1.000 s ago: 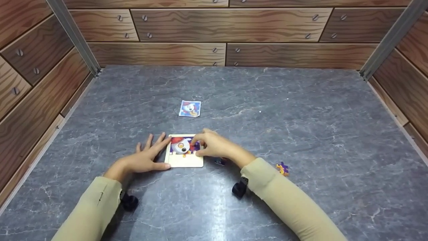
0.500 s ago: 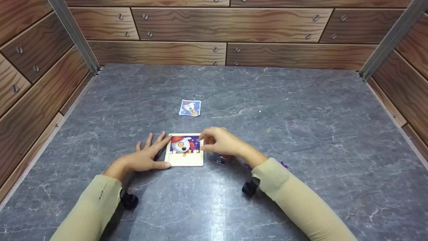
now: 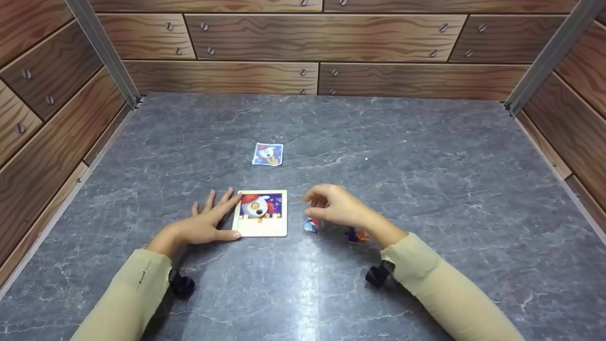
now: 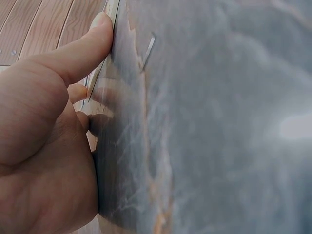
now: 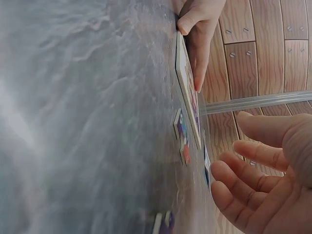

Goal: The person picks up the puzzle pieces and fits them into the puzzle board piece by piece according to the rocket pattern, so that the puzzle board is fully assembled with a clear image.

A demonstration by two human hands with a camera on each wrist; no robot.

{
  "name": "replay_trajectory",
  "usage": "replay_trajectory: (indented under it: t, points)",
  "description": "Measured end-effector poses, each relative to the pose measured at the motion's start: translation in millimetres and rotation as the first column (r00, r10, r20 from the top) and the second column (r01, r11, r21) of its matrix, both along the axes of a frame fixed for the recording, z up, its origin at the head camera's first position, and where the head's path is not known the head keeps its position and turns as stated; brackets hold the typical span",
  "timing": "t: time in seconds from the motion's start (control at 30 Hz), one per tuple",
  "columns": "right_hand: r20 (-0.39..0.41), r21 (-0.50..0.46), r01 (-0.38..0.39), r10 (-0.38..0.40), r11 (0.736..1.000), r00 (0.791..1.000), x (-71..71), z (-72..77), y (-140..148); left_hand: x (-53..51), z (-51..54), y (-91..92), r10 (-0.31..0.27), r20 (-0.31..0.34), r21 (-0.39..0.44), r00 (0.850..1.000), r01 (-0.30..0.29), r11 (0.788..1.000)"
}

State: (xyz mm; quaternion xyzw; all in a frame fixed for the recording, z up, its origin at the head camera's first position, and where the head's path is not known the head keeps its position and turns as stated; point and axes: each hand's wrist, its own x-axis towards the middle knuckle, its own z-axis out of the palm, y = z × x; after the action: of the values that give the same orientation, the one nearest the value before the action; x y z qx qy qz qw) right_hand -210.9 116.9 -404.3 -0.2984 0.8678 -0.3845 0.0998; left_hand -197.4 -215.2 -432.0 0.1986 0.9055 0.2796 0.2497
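Note:
A cream puzzle tray (image 3: pixel 265 228) lies on the table, its upper part filled with pieces showing a white cartoon dog in a red hat. My left hand (image 3: pixel 201 227) is spread flat beside it, index finger and thumb touching its left edge. To the right of the tray hovers my right hand (image 3: pixel 337 207), holding nothing; the right wrist view shows its fingers loosely curved. Just below those fingertips lies a blue and red puzzle piece (image 3: pixel 311 226). Another piece, purple and orange (image 3: pixel 357 235), lies under the right wrist and is partly covered.
A small picture card (image 3: pixel 268 154) with the same dog lies beyond the tray. Wood-patterned panels (image 3: pixel 312 38) wall the grey marbled table (image 3: pixel 450 180) at the back and both sides, with metal posts at the corners.
My right hand has released a purple piece in the tray's upper right and moved off to the right. The left hand has stayed put.

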Motion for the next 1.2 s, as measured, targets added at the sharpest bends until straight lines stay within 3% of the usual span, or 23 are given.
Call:
replay_trajectory:
  t: [0.3,0.67,1.2]
  points:
    - [0.006,0.050,0.017,-0.018,0.999,1.000,8.2,-3.8,13.5,-0.4,-0.9,-0.8,-0.003,-0.003,0.004,1.000,0.003,1.000]
    - [0.009,0.092,-0.018,0.017,0.996,1.000,13.5,-9.8,24.1,0.1,0.8,0.0,-0.010,-0.017,0.006,1.000,0.010,1.000]
    - [-0.035,0.221,0.029,-0.022,0.975,0.999,17.0,-15.1,15.3,-0.8,-0.6,0.8,-0.006,-0.026,-0.009,1.000,0.006,1.000]
